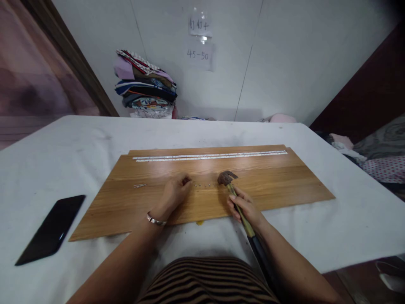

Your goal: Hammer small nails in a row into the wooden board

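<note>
Seemingly adding to the nails (209,185) on the board (284,185), flat on the desk (63,143). Curling left hand (176,191) fingers in beside the row; cannot tell if pinching one. Gripping the hammer (249,230) mid-handle in the right hand (248,209). Presumably calls next for a light, true tap.

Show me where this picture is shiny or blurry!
Head view: bright glints on the paper signs, a pale sheen on the wooden board; head view again: the left hand looks a little soft, the top-right corner dark.
</note>
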A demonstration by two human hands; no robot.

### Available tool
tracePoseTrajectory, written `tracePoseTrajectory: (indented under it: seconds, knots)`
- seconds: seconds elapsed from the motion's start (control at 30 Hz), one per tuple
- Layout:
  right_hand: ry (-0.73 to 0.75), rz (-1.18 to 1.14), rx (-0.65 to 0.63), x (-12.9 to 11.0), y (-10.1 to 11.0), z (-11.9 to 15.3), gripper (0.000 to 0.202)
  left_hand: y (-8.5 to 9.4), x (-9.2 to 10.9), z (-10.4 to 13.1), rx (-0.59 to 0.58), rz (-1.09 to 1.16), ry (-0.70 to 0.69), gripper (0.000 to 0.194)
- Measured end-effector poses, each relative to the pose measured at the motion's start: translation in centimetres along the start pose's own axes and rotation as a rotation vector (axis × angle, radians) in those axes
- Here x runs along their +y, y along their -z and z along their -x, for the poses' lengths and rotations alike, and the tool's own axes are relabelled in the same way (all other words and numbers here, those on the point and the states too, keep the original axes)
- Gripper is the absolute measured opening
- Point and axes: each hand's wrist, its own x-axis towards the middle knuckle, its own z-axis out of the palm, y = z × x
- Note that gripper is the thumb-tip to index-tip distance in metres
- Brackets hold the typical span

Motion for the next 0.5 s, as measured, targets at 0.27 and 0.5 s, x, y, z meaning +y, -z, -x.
tracePoseTrajectory:
  seconds: [0.27, 0.5]
  knots:
    - [0.009, -0.010, -0.011, 0.13, 0.02, -0.01, 0.029, 0.15, 0.22, 0.03, -0.001, 0.002, 0.016, 0.012]
    - [0.003, -0.004, -0.013, 0.16, -0.04, -0.07, 0.027, 0.35, 0.69, 0.09, 0.003, 0.001, 0.069, 0.013]
